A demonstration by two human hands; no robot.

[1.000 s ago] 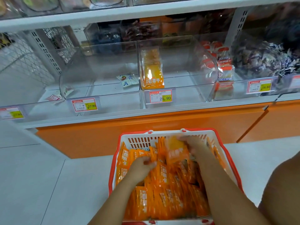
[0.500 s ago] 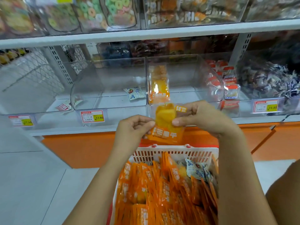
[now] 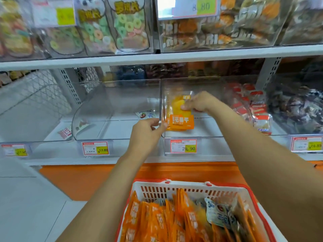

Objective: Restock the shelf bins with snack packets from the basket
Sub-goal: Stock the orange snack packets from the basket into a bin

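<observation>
My right grip (image 3: pixel 201 103) pinching top of orange snack packet (image 3: pixel 181 121), packet upright inside clear bin (image 3: pixel 209 130) above 29.90 tag (image 3: pixel 183 145); my left grip (image 3: pixel 146 131) curled at bin's near left corner, cannot tell if grasping anything; basket (image 3: pixel 174 185) near me, packed with more orange packets (image 3: pixel 162 222), plus one white-blue packet (image 3: pixel 216 213) at right

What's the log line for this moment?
right hand: holds orange packet in clear bin | left hand: at packet's lower corner | basket: packets inside
</observation>
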